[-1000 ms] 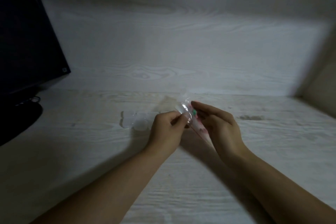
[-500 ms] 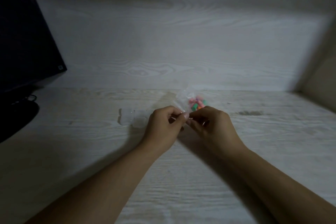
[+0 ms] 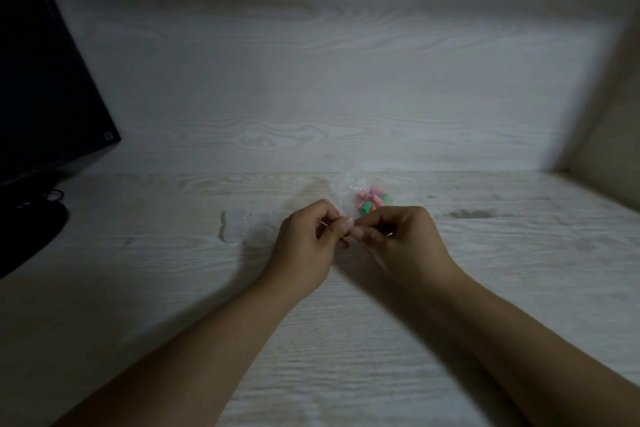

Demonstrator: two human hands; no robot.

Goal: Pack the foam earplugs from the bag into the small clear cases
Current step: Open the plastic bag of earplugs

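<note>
Both hands meet over the counter, the left hand and right hand each pinching the near edge of the bag. Thin and clear, the bag rises just beyond the fingertips, with pink, green, orange and purple earplugs bunched in its far right part. Left of the hands, the cases show only as faint glassy outlines; their number is unclear. A dark monitor is cut off at far left.
</note>
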